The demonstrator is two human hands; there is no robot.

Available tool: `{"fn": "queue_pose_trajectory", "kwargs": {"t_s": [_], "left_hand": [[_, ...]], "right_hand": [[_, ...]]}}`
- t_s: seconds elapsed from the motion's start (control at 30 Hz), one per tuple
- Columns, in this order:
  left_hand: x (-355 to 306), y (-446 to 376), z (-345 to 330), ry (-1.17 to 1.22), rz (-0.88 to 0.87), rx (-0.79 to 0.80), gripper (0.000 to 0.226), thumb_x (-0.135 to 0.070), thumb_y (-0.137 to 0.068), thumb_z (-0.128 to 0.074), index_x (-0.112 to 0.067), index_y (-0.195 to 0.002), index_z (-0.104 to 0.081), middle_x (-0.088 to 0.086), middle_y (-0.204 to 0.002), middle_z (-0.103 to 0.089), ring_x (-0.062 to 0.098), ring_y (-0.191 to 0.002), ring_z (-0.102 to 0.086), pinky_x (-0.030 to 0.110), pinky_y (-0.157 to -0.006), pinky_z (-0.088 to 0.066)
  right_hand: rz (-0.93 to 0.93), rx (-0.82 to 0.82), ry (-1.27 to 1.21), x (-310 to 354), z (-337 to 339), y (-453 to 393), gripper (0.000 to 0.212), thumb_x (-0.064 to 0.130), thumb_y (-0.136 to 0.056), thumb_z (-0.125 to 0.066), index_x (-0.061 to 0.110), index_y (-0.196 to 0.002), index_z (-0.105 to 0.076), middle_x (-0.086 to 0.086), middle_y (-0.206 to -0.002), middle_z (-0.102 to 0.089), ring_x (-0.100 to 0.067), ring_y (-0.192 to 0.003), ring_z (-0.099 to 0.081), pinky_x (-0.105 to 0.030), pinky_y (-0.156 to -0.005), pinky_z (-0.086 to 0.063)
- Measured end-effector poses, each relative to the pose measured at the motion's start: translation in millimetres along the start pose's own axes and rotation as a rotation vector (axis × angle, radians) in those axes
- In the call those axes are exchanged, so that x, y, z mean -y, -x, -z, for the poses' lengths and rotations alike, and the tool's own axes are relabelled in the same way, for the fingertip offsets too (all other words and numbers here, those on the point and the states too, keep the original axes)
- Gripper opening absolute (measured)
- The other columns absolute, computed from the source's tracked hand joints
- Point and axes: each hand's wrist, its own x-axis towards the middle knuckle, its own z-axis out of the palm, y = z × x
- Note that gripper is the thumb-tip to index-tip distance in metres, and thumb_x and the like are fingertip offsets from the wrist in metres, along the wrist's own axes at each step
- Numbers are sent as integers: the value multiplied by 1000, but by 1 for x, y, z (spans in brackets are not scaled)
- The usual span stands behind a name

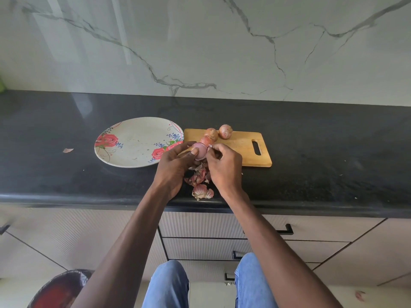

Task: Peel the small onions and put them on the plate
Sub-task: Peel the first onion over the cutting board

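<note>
1. Left hand [175,162] grips the half-peeled onion [200,151] above the counter edge, between plate [124,156] and cutting board [244,147].
2. Right hand [224,165] pinches a bit of skin at the onion's right side.
3. Three unpeeled onions [225,131] sit on the board.
4. Peel pile [201,187] lies on the counter [311,170] below the hands.

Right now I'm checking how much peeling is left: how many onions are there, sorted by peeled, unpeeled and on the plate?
Being peeled, held in the left hand, skin pinched by the right hand: 1 onion in hand
Unpeeled on the cutting board: 3 board onions
On the plate: 0
Total: 4 onions
</note>
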Motion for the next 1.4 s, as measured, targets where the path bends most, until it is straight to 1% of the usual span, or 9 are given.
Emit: {"fn": "queue_pose_trajectory", "kwargs": {"t_s": [0.13, 0.5, 0.63, 0.73, 0.83, 1.0, 1.07, 1.23, 1.4], "left_hand": [[1, -3, 2, 61, 11, -19, 25, -11, -87, -66, -2, -110, -68, 12, -95, -75, 21, -84, -69, 27, -79, -59], [1, -8, 4, 113, 90, -50, 23, -5, -94, -59, 7, -113, -65, 24, -112, -70, 41, -113, -63, 45, -101, -52], [0, -9, 2, 124, 108, -104, 15, 0, -99, -54, 4, -102, -67, 16, -95, -75, 31, -98, -69, 36, -95, -56], [-1, -10, 2, 159, 145, -109, 15, -1, -99, -55, 6, -104, -67, 23, -103, -73, 37, -104, -68, 39, -98, -55], [-4, -11, 5, 206, 150, -160, 13, -3, -100, -54, 3, -103, -65, 17, -91, -73, 22, -83, -71, 31, -83, -58], [-4, -9, 3, 206, 125, -120, 12, 0, -98, -55, 3, -100, -67, 14, -91, -73, 19, -81, -71, 31, -87, -58], [-4, -7, 3, 207, 115, -116, 12, 0, -98, -55, 2, -103, -66, 14, -93, -73, 21, -83, -72, 32, -87, -58], [-1, -7, 6, 225, 84, -124, 33, 2, -98, -56, 1, -131, -54, 23, -112, -67, 35, -96, -69, 38, -83, -62], [0, -7, 6, 195, 58, -96, 33, 3, -96, -57, -2, -130, -56, 21, -110, -67, 27, -92, -72, 37, -86, -61]], "right_hand": [[-94, 12, -85, -1, 2, -3, 16, 16, -96, -65, 7, -85, -73, 2, -72, -69, -16, -60, -61, -36, -56, -51], [-155, 39, -152, -2, 4, -5, 17, 14, -99, -62, 7, -86, -71, 1, -78, -71, -19, -75, -67, -41, -69, -56], [-207, 53, -201, -3, 3, -6, 16, 16, -99, -62, 8, -89, -72, 0, -82, -73, -18, -80, -69, -43, -76, -58], [-236, 66, -237, -3, 4, -7, 16, 15, -99, -61, 10, -88, -72, -1, -81, -73, -16, -77, -68, -42, -75, -58], [-290, 70, -310, -4, 5, -7, 18, 14, -100, -59, 15, -86, -70, -3, -73, -68, -15, -68, -59, -40, -67, -53], [-125, 66, -95, -5, 1, -6, 7, 10, -96, -64, 10, -98, -71, 1, -94, -72, -12, -86, -66, -38, -81, -57], [-69, 28, -27, -3, 0, -4, 13, 5, -91, -70, 11, -102, -73, 0, -99, -74, -12, -91, -68, -35, -85, -58], [34, 20, 163, -6, -2, -2, 24, 1, -85, -72, 8, -108, -76, -3, -109, -70, -17, -98, -65, -38, -84, -58], [98, 0, 83, -4, -2, -1, 28, 20, -89, -77, 7, -113, -75, -4, -110, -71, -10, -100, -64, -25, -88, -56]]}}
